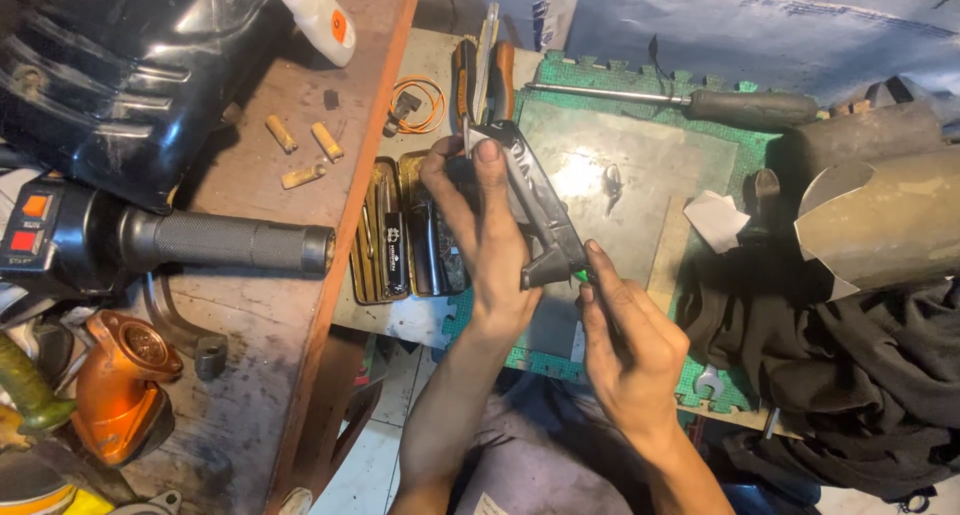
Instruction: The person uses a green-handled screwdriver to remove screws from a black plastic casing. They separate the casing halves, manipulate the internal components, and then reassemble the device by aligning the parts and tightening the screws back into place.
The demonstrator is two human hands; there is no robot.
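Green foam mat (640,85) over a cluttered wooden workbench (270,325)

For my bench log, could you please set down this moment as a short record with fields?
Setting: cluttered workbench, seen from above
Left hand: grips a dark grey metal part and holds it above the green mat
Right hand: pinches a small green-tipped tool against the lower end of the part
Left of the hands: open tin of small tools
On the wooden bench: black handlebar grip, white glue bottle, orange metal part
Far side of the mat: long screwdriver
Right: black cloth
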